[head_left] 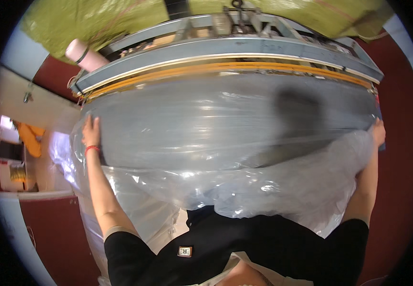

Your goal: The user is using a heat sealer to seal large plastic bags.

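Note:
A wide sheet of clear plastic film (192,126) spreads over a grey flat surface in front of me and hangs in loose folds toward my body. At the left edge, my left hand (91,132) lies on the film with its fingers stretched forward and apart; a red band circles that wrist. Over at the right edge, my right hand (379,132) is closed on the film's bunched side, its fingers partly hidden. Both arms reach far apart. A dark shadow falls across the film's right half.
Beyond the film runs a blue-grey metal frame (216,46) with orange strips (225,67) along its near side. A pink cylindrical bottle (84,53) leans at its left end. Yellow-green woven sheeting (96,24) lies behind. At left stands an open-fronted cabinet (41,193).

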Tool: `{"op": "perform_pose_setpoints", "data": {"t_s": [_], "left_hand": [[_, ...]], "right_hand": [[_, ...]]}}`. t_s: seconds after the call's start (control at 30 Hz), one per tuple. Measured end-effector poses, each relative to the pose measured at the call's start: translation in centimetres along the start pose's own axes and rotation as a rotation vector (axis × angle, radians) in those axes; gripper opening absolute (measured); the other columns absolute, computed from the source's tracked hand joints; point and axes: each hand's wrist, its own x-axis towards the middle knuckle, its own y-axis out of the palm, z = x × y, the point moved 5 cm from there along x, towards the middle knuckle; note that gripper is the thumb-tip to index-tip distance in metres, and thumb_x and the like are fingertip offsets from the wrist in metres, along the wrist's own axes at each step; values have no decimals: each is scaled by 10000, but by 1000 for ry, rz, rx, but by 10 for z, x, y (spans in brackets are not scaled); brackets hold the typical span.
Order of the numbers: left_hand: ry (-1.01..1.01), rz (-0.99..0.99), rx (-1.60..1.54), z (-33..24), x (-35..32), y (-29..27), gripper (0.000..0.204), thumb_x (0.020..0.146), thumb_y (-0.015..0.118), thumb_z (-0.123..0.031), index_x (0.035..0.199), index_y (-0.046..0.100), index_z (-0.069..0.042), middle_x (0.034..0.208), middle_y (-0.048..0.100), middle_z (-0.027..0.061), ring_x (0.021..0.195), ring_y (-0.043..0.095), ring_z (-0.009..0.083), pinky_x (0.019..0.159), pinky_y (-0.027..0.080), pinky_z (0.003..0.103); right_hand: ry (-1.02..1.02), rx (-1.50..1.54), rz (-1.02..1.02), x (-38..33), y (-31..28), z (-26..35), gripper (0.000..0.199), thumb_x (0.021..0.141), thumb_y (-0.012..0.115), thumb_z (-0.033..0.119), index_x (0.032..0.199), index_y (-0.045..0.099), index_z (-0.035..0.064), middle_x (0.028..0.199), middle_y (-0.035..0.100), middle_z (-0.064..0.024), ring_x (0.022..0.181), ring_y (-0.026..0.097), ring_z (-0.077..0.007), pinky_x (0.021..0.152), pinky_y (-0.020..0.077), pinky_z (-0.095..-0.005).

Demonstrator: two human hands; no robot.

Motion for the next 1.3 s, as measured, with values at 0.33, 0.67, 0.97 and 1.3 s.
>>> {"op": "perform_pose_setpoints", "data": {"t_s": [0.33, 0.67, 0.97, 1.3], "left_hand": [[656, 535, -809, -344, -132, -36, 492, 880, 426, -386, 1207, 451, -20, 1186, 497, 105, 1110, 455, 205, 907, 365, 326], [1952, 1659, -1103, -500, -452, -119, 458, 847, 486, -255, 1228, 405, -15, 1155, 477, 180, 1043, 489, 277, 882, 375, 348], [1175, 762, -453, -530, -401, -8, 178, 785, 571, -100, 937, 572, -6, 791, 589, 108, 775, 578, 167, 708, 444, 298], [352, 1649, -1236, -418, -333, -49, 232, 745, 539, 49, 963, 509, -25, 768, 531, 13, 692, 515, 89, 623, 412, 209]], "right_hand": [[-56, -26, -26, -1, -3, 12, 361, 876, 370, 346, 912, 561, 43, 837, 612, -196, 810, 594, -354, 701, 457, -470], [-78, 130, -33, -2, -9, 10, 299, 867, 417, 288, 844, 570, 32, 786, 609, -202, 773, 592, -355, 679, 445, -456], [-50, 170, -33, -5, -15, 7, 286, 864, 425, 285, 873, 580, 44, 788, 612, -192, 784, 594, -341, 684, 448, -443], [-100, 71, 27, 2, -1, 5, 324, 872, 384, 345, 941, 568, 88, 851, 612, -176, 833, 584, -351, 711, 448, -463]]}}
